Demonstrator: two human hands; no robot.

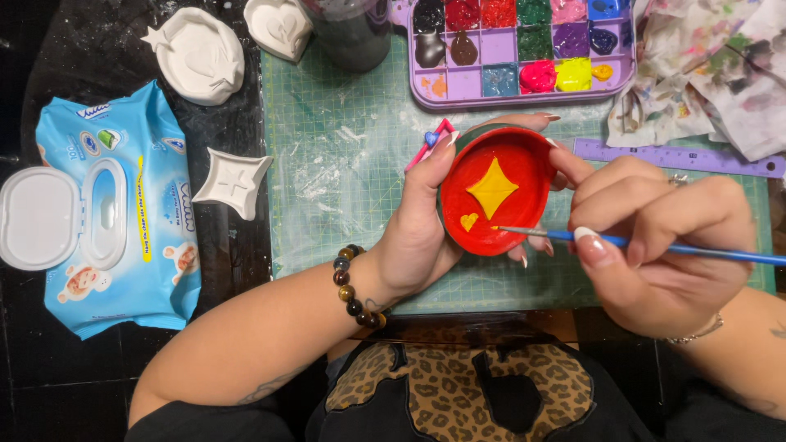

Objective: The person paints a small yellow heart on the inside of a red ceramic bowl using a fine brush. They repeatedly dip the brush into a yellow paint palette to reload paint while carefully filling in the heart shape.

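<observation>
head view: left hand (pixel 413 233) is cupping a small round red dish (pixel 495 192) from below and the side, fingers wrapping its rim, holding it tilted above the green cutting mat (pixel 327 147); the dish is showing a yellow four-point star (pixel 492 187) and a small yellow heart (pixel 468 221) inside. right hand (pixel 655 237) is pinching a blue paintbrush (pixel 655 245), its tip sitting at the dish's lower inner edge, just right of the heart. a purple paint palette (pixel 524 57) is lying beyond the dish, a purple ruler (pixel 679 157) to its right, paint-stained rags (pixel 712 65) in the far right corner. three unpainted white dishes (pixel 201 53) and a blue wipes pack (pixel 115 205) with its lid open are lying well to the left
</observation>
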